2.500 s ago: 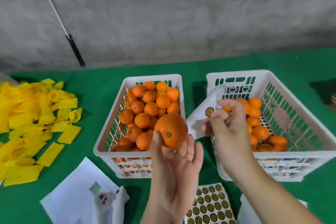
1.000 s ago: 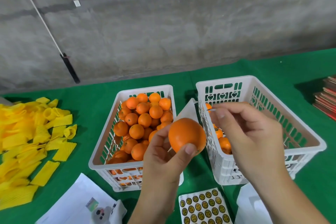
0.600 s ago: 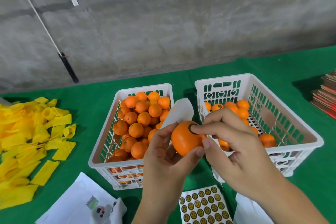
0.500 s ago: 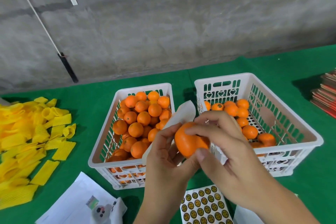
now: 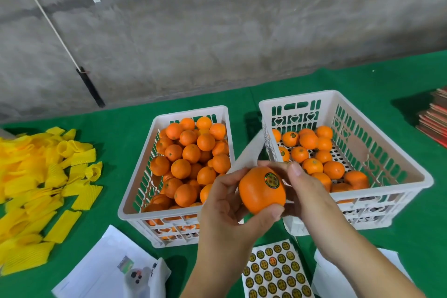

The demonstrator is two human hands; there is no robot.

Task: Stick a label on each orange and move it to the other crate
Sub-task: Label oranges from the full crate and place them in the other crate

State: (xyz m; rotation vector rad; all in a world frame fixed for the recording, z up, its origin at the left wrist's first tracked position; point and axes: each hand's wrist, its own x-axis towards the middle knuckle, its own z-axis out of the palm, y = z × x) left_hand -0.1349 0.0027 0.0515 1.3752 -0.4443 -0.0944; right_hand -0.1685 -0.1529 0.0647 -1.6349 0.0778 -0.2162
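a green cloth point(image 5: 116, 138) covered the table under a grey concrete wall point(image 5: 242, 31). yellow foam nets point(image 5: 41, 189) lay at the left edge. left of centre stood a full white crate point(image 5: 135, 191). at lower centre the left hand point(image 5: 227, 215) and the right hand point(image 5: 307, 191) both pinched the orange point(image 5: 260, 192), its round label point(image 5: 272, 179) facing up, above a sticker sheet point(image 5: 275, 273). the right crate point(image 5: 411, 176) held labelled fruit.

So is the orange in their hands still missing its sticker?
No, the orange held between the left hand and the right hand already has a round dark sticker on its upper side.
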